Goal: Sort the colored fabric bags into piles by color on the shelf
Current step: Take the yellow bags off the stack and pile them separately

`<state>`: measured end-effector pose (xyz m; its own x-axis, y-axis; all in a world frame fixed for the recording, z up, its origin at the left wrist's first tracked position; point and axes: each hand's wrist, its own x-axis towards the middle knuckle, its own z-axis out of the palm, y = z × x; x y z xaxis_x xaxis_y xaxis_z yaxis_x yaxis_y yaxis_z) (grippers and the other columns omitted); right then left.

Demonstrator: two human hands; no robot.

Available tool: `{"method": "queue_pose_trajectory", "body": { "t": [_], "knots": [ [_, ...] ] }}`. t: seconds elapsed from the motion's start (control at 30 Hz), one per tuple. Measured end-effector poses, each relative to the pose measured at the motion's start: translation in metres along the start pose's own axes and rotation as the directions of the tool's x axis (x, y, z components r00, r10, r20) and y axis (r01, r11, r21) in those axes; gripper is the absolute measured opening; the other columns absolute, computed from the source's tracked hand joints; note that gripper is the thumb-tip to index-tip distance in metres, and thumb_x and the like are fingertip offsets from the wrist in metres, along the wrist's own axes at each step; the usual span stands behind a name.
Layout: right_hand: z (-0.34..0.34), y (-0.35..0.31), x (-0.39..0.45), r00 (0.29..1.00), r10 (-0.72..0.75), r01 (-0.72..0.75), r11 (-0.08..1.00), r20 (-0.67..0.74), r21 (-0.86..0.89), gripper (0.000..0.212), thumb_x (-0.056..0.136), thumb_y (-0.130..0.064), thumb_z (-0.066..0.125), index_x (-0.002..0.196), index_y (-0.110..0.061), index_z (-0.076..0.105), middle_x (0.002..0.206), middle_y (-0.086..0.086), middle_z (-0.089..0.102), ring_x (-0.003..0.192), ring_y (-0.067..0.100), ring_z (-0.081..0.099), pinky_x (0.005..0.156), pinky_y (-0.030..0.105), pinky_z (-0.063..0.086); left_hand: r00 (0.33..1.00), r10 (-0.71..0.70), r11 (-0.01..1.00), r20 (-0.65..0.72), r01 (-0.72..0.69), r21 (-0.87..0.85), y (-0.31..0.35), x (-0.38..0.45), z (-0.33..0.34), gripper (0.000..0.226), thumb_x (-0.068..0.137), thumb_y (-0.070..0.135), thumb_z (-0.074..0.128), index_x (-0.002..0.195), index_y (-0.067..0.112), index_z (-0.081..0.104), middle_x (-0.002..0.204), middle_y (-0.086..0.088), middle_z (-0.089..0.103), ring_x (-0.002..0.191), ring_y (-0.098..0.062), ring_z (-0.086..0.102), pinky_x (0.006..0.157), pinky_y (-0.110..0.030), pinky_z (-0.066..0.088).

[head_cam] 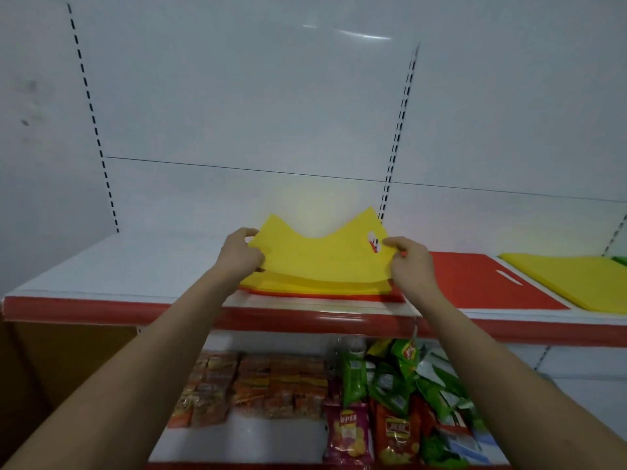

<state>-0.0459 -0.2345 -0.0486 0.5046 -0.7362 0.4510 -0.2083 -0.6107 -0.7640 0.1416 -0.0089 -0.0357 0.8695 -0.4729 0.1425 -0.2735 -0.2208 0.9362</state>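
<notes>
Here, a white shelf (pixel 135 266) with a red front edge across the middle of the frame. Lifted at centre, a yellow fabric bag (pixel 315 262), pinched by left hand (pixel 239 254) and right hand (pixel 409 261). Right of it, red bag (pixel 481 283), then yellow pile (pixel 570 279). Lower down, snack packets (pixel 390 401).

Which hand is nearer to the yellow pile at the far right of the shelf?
Right. The right hand grips the lifted yellow bag on the side toward the yellow pile; the left hand grips its far edge.
</notes>
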Motion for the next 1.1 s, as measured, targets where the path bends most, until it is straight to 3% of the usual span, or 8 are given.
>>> {"method": "queue_pose_trajectory", "body": {
  "t": [0.17, 0.23, 0.33, 0.5, 0.67, 0.83, 0.9, 1.1],
  "knots": [
    [-0.053, -0.013, -0.006, 0.994, 0.105, -0.109, 0.989, 0.042, 0.099, 0.053, 0.085, 0.015, 0.032, 0.129, 0.0, 0.059, 0.121, 0.012, 0.056, 0.068, 0.028, 0.063, 0.059, 0.036, 0.059, 0.988, 0.01, 0.999, 0.154, -0.003, -0.047, 0.034, -0.021, 0.01, 0.066, 0.085, -0.017, 0.045, 0.142, 0.016, 0.05, 0.137, -0.022, 0.048, 0.092, -0.034, 0.058, 0.081, -0.039, 0.054],
    [-0.077, -0.013, -0.008, 0.993, 0.106, -0.11, 0.99, 0.044, 0.093, 0.048, 0.089, 0.01, 0.036, 0.131, 0.001, 0.056, 0.119, 0.012, 0.056, 0.07, 0.02, 0.06, 0.058, 0.026, 0.056, 0.98, -0.001, 1.0, 0.199, 0.006, -0.022, 0.048, -0.032, 0.021, 0.059, 0.086, -0.015, 0.045, 0.139, 0.009, 0.054, 0.118, -0.019, 0.06, 0.067, -0.021, 0.047, 0.071, -0.031, 0.047],
    [-0.116, -0.003, -0.013, 0.989, 0.119, -0.129, 0.985, 0.093, 0.112, 0.047, 0.09, 0.002, 0.044, 0.136, -0.003, 0.052, 0.115, 0.01, 0.059, 0.071, 0.026, 0.064, 0.074, 0.047, 0.059, 0.981, -0.012, 1.0, 0.195, 0.009, 0.012, 0.068, -0.05, 0.046, 0.052, 0.089, -0.011, 0.047, 0.138, 0.005, 0.053, 0.082, -0.006, 0.051, 0.066, -0.018, 0.044, 0.062, -0.026, 0.041],
    [-0.189, 0.023, -0.029, 0.985, 0.129, -0.139, 0.987, 0.114, 0.076, 0.056, 0.085, 0.007, 0.045, 0.139, -0.005, 0.051, 0.12, 0.007, 0.061, 0.084, 0.02, 0.058, 0.073, 0.036, 0.051, 0.977, 0.024, 0.999, 0.213, -0.029, 0.021, 0.089, -0.09, 0.11, 0.058, 0.088, -0.007, 0.056, 0.144, 0.001, 0.044, 0.131, -0.021, 0.054, 0.078, -0.02, 0.052, 0.061, -0.027, 0.045],
    [-0.276, 0.058, -0.045, 0.985, 0.158, -0.163, 0.984, 0.071, 0.07, 0.058, 0.085, 0.012, 0.041, 0.14, -0.003, 0.049, 0.128, 0.008, 0.054, 0.079, 0.018, 0.055, 0.058, 0.023, 0.041, 0.966, 0.053, 0.999, 0.251, -0.051, -0.013, 0.115, -0.127, 0.181, 0.061, 0.088, -0.01, 0.056, 0.146, 0.003, 0.042, 0.111, -0.015, 0.056, 0.072, -0.019, 0.048, 0.062, -0.027, 0.04],
    [-0.358, 0.098, -0.062, 0.974, 0.221, -0.224, 0.969, 0.038, 0.1, 0.059, 0.089, 0.013, 0.038, 0.145, -0.007, 0.043, 0.148, 0.008, 0.04, 0.098, 0.035, 0.059, 0.076, 0.045, 0.059, 0.943, 0.095, 0.995, 0.318, -0.081, -0.058, 0.14, -0.16, 0.257, 0.064, 0.089, -0.009, 0.058, 0.148, 0.004, 0.038, 0.152, -0.015, 0.038, 0.125, -0.029, 0.047, 0.088, -0.032, 0.04],
    [-0.385, 0.113, -0.07, 0.967, 0.253, -0.254, 0.966, 0.038, 0.047, 0.057, 0.092, 0.012, 0.038, 0.146, -0.006, 0.041, 0.152, 0.009, 0.036, 0.116, 0.042, 0.053, 0.088, 0.053, 0.053, 0.937, 0.092, 0.995, 0.338, -0.072, -0.073, 0.146, -0.169, 0.287, 0.066, 0.087, -0.01, 0.059, 0.148, 0.003, 0.038, 0.15, -0.015, 0.04, 0.117, -0.024, 0.049, 0.088, -0.031, 0.042],
    [-0.439, 0.173, -0.063, 0.942, 0.333, -0.332, 0.942, -0.031, 0.043, 0.057, 0.091, 0.01, 0.039, 0.146, -0.006, 0.042, 0.154, 0.011, 0.035, 0.101, 0.033, 0.058, 0.096, 0.058, 0.046, 0.91, 0.104, 0.994, 0.4, -0.082, -0.07, 0.163, -0.179, 0.367, 0.068, 0.087, -0.009, 0.062, 0.149, 0.002, 0.036, 0.148, -0.014, 0.044, 0.108, -0.018, 0.048, 0.084, -0.027, 0.042]
  ]
}}
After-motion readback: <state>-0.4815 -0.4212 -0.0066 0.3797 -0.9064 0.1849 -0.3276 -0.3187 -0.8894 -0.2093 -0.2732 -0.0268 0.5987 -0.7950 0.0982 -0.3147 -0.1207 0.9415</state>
